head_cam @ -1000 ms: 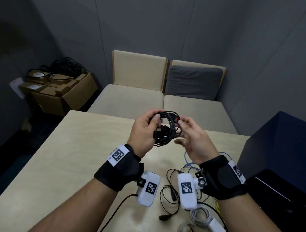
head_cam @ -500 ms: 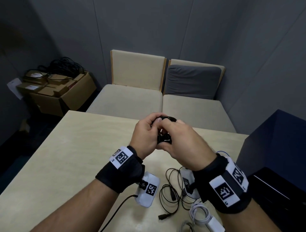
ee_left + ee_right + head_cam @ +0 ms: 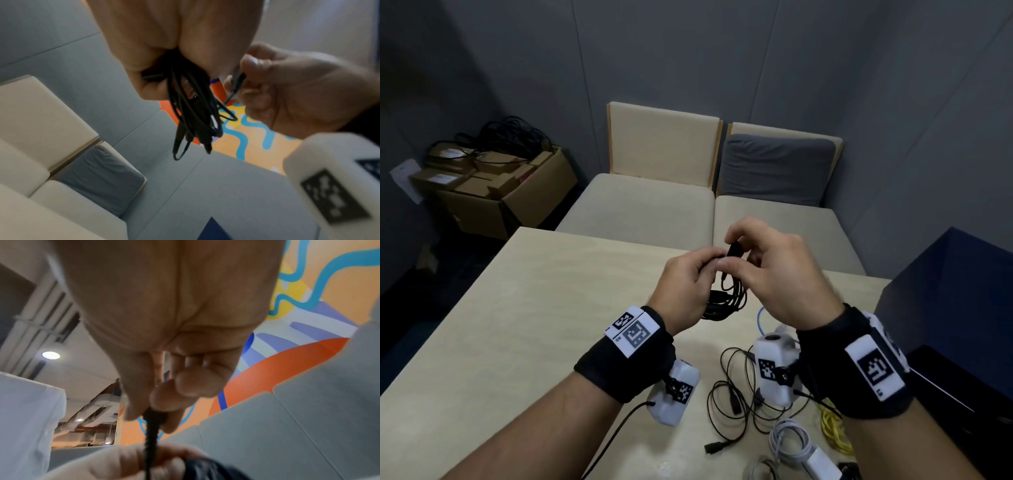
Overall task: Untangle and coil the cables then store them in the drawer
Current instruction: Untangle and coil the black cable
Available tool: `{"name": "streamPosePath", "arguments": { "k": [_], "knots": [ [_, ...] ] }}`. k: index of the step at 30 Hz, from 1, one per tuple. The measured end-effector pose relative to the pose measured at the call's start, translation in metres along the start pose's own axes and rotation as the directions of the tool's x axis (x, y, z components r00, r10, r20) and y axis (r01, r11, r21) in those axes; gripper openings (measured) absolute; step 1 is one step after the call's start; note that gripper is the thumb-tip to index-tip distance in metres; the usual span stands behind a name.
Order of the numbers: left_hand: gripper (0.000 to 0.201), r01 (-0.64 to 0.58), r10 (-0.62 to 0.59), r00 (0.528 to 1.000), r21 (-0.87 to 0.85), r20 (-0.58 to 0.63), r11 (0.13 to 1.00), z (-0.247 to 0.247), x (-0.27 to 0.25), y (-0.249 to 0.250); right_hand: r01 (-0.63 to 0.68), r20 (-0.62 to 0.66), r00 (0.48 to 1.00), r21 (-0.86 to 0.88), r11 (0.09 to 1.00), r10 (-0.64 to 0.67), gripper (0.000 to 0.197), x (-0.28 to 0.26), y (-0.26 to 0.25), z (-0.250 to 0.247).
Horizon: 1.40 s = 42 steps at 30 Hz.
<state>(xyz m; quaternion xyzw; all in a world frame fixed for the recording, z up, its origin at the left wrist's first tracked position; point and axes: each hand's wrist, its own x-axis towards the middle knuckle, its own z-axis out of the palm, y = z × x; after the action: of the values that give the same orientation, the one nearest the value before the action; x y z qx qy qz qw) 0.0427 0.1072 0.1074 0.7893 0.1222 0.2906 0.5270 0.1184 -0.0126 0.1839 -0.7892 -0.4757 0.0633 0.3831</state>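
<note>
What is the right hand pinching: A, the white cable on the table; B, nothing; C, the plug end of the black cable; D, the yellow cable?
C: the right hand pinches the plug end of the black cable, whose coil the left hand grips.

Counter (image 3: 534, 308): pale wood top.
On its near right part lie a loose black cable (image 3: 732, 404), white cable (image 3: 789, 442), yellow cable (image 3: 832, 428) and blue cable (image 3: 761, 320), close together.

Left hand (image 3: 685, 287), right hand (image 3: 780, 284): each wrist cuffed in a black fabric wrap (image 3: 619, 370). White tags (image 3: 635, 334) with black square codes on top. White camera pods (image 3: 674, 397) slung beneath, coded too. Thin black lead (image 3: 640, 405) trails from left pod.
</note>
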Motion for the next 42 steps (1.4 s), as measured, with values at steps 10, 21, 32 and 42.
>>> {"name": "streamPosePath", "arguments": {
  "k": [10,21,32,42],
  "knots": [
    [0.024,0.136,-0.138,0.990,-0.225,0.009,0.965,0.000,0.003,0.003,-0.327,-0.082,0.931,0.243,0.913,0.355,0.021,-0.003,0.057,0.009],
    [0.021,0.044,-0.071,0.994,-0.296,-0.078,0.954,-0.003,0.008,0.008,-0.294,0.180,0.904,0.920,0.258,0.387,0.018,-0.010,0.053,0.025],
    [0.025,0.051,-0.085,0.989,-0.262,-0.122,0.964,0.000,0.006,0.012,-0.270,0.167,0.891,0.942,0.198,0.423,0.023,-0.006,0.040,0.029],
    [0.022,0.132,-0.163,0.986,-0.428,-0.036,0.894,-0.004,0.007,0.018,-0.398,0.245,0.902,0.790,0.466,0.355,0.026,-0.008,0.049,0.038]
  ]
}}
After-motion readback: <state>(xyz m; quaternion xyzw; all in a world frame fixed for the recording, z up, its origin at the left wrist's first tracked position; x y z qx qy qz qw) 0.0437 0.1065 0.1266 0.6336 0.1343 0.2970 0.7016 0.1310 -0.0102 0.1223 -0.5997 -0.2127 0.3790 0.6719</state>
